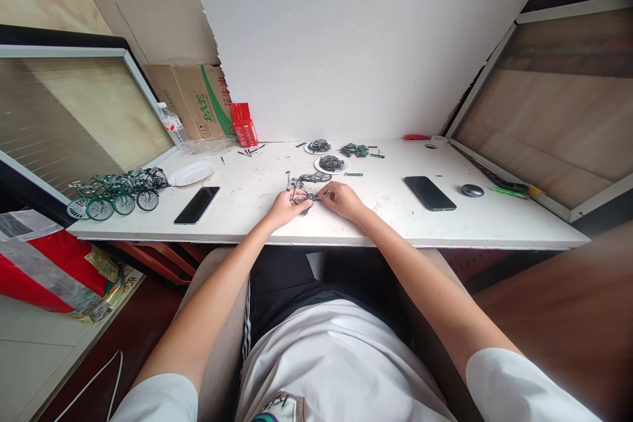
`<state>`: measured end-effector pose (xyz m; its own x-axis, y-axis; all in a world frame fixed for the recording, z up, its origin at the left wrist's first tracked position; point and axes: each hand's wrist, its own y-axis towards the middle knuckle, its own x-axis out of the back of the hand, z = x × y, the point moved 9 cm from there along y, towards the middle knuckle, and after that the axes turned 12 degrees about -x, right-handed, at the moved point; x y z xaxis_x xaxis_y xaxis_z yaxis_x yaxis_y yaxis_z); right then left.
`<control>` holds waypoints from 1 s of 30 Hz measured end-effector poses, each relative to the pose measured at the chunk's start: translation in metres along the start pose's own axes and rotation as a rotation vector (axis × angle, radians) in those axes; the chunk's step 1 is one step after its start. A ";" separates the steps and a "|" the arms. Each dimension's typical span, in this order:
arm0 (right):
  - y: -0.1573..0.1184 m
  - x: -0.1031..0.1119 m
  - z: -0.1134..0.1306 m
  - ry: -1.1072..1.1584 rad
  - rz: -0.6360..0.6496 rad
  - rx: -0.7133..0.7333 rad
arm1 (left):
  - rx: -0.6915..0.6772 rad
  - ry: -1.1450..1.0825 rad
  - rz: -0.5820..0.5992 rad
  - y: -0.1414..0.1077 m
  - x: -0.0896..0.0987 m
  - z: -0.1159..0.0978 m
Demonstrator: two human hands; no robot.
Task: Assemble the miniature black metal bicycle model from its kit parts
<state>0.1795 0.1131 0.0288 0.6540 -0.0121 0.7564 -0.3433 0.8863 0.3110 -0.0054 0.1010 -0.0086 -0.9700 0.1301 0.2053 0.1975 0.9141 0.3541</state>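
My left hand (pixel 285 209) is closed around a small dark model bicycle (pixel 316 177) at the front middle of the table. The bicycle lies tilted, with one wheel pointing away from me and part of its frame hidden by my fingers. Close beside it, my right hand (pixel 345 200) pinches at a thin dark piece next to the frame. What exactly sits between those fingertips is too small to make out. Just beyond the hands, a white plate (pixel 319 168) holds a heap of dark wheel-like parts.
Several assembled model bicycles (pixel 100 208) stand at the left edge. A phone (pixel 196 204) and a white plate (pixel 192 173) lie left, another phone (pixel 430 193) and a mouse (pixel 472 190) right. Behind are green parts (pixel 355 150), a red box (pixel 244 125) and a white board (pixel 366 53).
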 end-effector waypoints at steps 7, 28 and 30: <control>0.000 0.001 0.001 -0.003 -0.005 0.003 | 0.006 0.002 0.001 0.000 0.000 0.000; -0.001 0.001 0.001 -0.001 -0.012 0.004 | 0.019 -0.007 -0.020 -0.002 0.000 -0.003; 0.000 0.001 0.001 -0.001 -0.011 0.004 | 0.020 -0.005 -0.019 -0.001 0.000 -0.002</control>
<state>0.1796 0.1123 0.0296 0.6572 -0.0221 0.7534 -0.3386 0.8844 0.3213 -0.0056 0.0990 -0.0072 -0.9742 0.1144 0.1945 0.1762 0.9241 0.3392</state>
